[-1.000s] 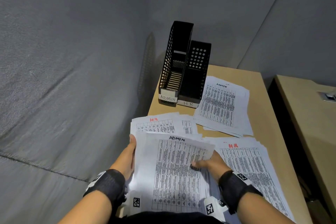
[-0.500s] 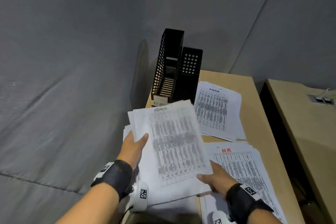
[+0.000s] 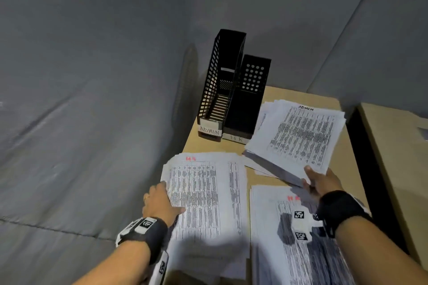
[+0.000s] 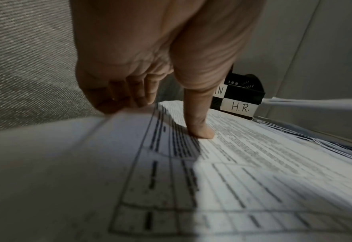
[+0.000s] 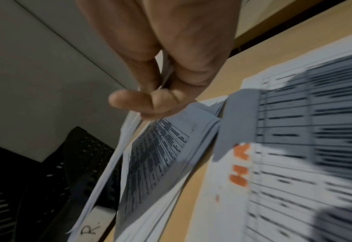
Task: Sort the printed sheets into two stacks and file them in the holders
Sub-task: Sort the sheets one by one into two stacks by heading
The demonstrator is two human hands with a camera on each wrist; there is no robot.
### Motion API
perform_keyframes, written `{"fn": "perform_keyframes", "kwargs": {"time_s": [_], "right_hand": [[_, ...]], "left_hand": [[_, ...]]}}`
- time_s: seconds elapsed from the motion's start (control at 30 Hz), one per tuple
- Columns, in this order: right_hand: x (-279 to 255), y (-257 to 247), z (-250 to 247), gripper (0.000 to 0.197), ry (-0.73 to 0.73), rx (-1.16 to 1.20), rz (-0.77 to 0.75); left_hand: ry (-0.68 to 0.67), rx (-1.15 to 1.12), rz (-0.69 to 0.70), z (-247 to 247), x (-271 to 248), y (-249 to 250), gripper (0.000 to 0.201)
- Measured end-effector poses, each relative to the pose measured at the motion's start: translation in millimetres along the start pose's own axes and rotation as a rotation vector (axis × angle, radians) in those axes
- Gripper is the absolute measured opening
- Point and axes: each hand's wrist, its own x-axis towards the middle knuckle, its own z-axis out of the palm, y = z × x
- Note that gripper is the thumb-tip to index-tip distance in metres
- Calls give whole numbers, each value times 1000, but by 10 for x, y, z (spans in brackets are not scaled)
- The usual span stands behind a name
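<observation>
Holders: two black perforated file holders at the far left corner of my worktop (image 3: pixel 296 97), standing upright side by side and touching; the taller left holder (image 3: pixel 222 81) has a white label hand-lettered "ADMIN", the shorter right holder (image 3: pixel 249 97) a white label reading "H.R.". Sheets, lot one: a pile of printed tables (image 3: pixel 206 194) at the near left, top sheet marked "HR" in red at its head; my left hand (image 3: pixel 159 203) rests on its left edge, thumb (image 4: pixel 200 124) pressed flat on the print, the other fingers (image 4: pixel 129 91) curled down over the pile's edge. Lot two: a second pile (image 3: pixel 278 238) at the near right, also headed "HR" in red, partly covered by my right wrist and its shadow. Lot three: an "ADMIN" sheet (image 3: pixel 301 136), heading in black, held tilted above the worktop just right of the holders; my right hand (image 3: pixel 322 180) pinches its near edge between thumb and fingers. Whether that is one sheet or several I cannot tell. Under it lies a spread stack of further sheets (image 3: pixel 266 166), headings hidden by the raised sheet. Surroundings: grey fabric partition (image 3: pixel 92 76) behind and to the left; a second tan desk (image 3: pixel 398 146) to the right, parted from my worktop by a dark gap. Both wrists wear black bands bearing square coded markers.
</observation>
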Motion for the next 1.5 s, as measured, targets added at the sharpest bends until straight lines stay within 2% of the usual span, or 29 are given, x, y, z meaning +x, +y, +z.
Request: {"fn": "perform_keyframes", "kwargs": {"time_s": [0.17,0.27,0.33,0.37,0.43,0.5,0.53,0.57,0.63,0.7,0.77,0.87,0.93,0.97,1.03,1.1,1.17,1.23,1.27,1.3,1.37,1.4,1.43,1.5], "right_hand": [[399,-199,137,81,-19,70,122],[457,-193,171,94,-29,98,114],[462,-144,203,101,-11,86,105],[476,-119,225,100,0,94,103],[429,-58,257,106,103,-82,39],[254,-15,289,92,258,-367,-100],[129,33,320,80,279,-380,-185],[9,86,353,70,226,-301,-242],[-277,258,502,60,-33,-72,-210],[-532,451,690,65,-281,86,-75],[-664,671,860,75,-390,97,13],[-800,827,1000,82,-469,44,63],[-883,857,1043,81,-495,46,96],[-929,853,1053,74,-513,51,112],[-990,819,1045,46,-543,49,110],[-1052,749,1007,25,-518,-13,38],[-1100,673,967,21,-473,-44,-26],[-1097,643,909,31,-398,-15,-59],[-1056,648,865,33,-353,4,-55],[-1014,655,825,33,-302,3,-50],[-897,687,736,30,-228,-63,-12],[-858,685,706,28,-215,-47,32],[-841,680,689,26,-205,0,84],[-844,707,671,28,-217,41,93]], "left_hand": [[5,-108,-44,-30,-26,28,106],[12,-170,-38,-11,-51,-44,115],[55,-248,-15,-6,-89,-76,113],[83,-307,-12,-1,-95,-87,106],[139,-427,-13,-5,-114,-101,71],[180,-468,-11,7,-78,-162,34],[176,-507,-14,28,-40,-224,32],[158,-564,-18,42,-2,-283,40],[99,-673,-17,27,49,-360,54],[72,-739,-7,7,74,-407,59],[49,-785,-10,14,68,-445,60],[27,-855,-16,-10,0,-421,57],[32,-883,-12,-47,-43,-370,52],[32,-896,-3,-72,-65,-339,46],[-3,-956,-11,-114,-101,-273,41],[-85,-1047,-43,-145,-125,-202,41],[-140,-1105,-97,-126,-89,-142,39],[-102,-993,-106,-66,-42,-92,30],[-46,-826,-58,-33,-13,-82,18],[-46,-635,16,-37,-15,-41,6],[-70,-197,90,22,39,12,54],[-71,-79,93,37,59,60,69],[-69,-34,90,50,64,115,77],[-72,-89,50,85,102,179,76]]}}
